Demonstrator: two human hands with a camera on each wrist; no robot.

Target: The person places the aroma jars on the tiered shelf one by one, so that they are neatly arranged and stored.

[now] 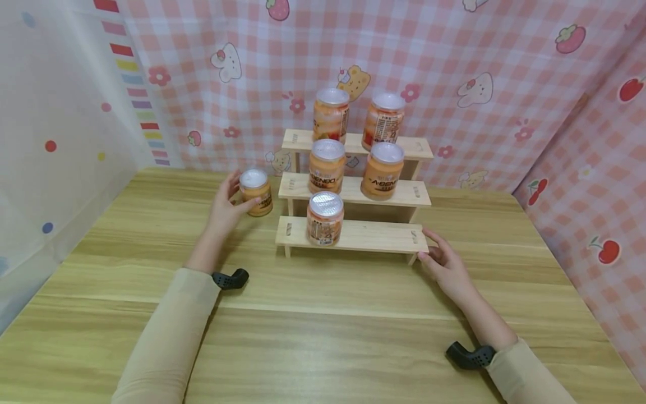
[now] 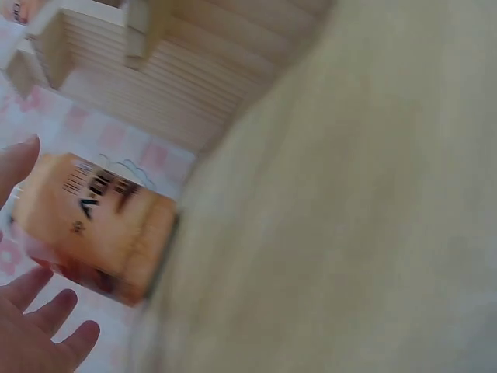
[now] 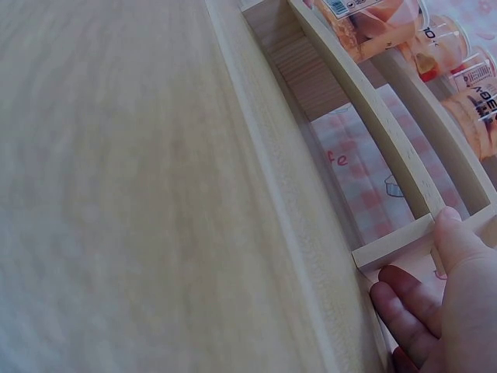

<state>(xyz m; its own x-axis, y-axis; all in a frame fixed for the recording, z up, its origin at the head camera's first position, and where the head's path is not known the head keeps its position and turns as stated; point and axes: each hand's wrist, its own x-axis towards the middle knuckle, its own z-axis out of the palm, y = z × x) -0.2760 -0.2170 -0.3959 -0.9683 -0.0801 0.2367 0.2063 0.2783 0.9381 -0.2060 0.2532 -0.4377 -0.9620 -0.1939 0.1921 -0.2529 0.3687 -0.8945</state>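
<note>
My left hand [image 1: 225,205] is spread around an orange can [image 1: 256,193] with a silver lid, upright on the table left of the shelf. In the left wrist view, the thumb and fingers stand apart around that can [image 2: 97,225]; whether a fingertip touches it is hard to tell. With thumb and fingers, my right hand [image 1: 446,269] holds the right end of the lowest step of a three-tier wooden shelf [image 1: 375,235]. The right wrist view has the thumb on the step's corner [image 3: 419,198] and fingers below. One similar can [image 1: 324,220] stands on this step.
Two cans, one of them the left can [image 1: 327,168], are on the middle step. Two more, including the right can [image 1: 384,120], stand on the top step. A checked cloth [image 1: 192,101] hangs behind the wooden table [image 1: 323,336].
</note>
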